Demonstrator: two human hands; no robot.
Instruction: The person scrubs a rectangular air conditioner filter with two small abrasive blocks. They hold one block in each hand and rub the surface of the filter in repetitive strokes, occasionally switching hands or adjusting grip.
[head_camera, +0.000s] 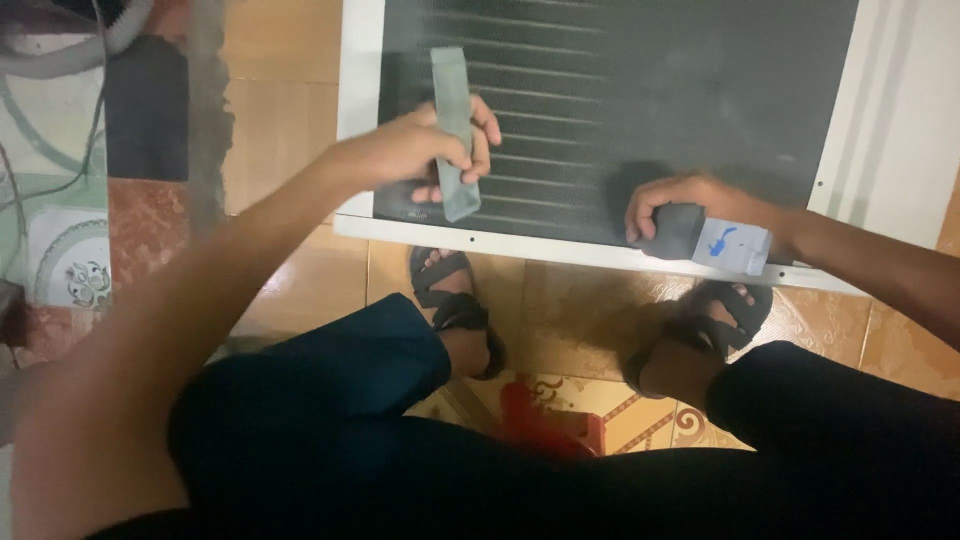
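A large flat panel (600, 250) with a white frame and a dark finned surface (640, 80) lies on the tiled floor before me. My left hand (425, 150) grips a flat grey-green strip tool (455, 130), held upright against the fins near the panel's near left corner. My right hand (680, 205) clutches a dark cloth or pad (675, 232) with a pale blue-marked piece (735, 245) sticking out, resting on the panel's near edge.
My knees in dark trousers fill the foreground, and my feet in black sandals (455, 305) stand on orange floor tiles (290, 90). Grey hoses and cables (60, 60) lie at the far left over patterned tiles.
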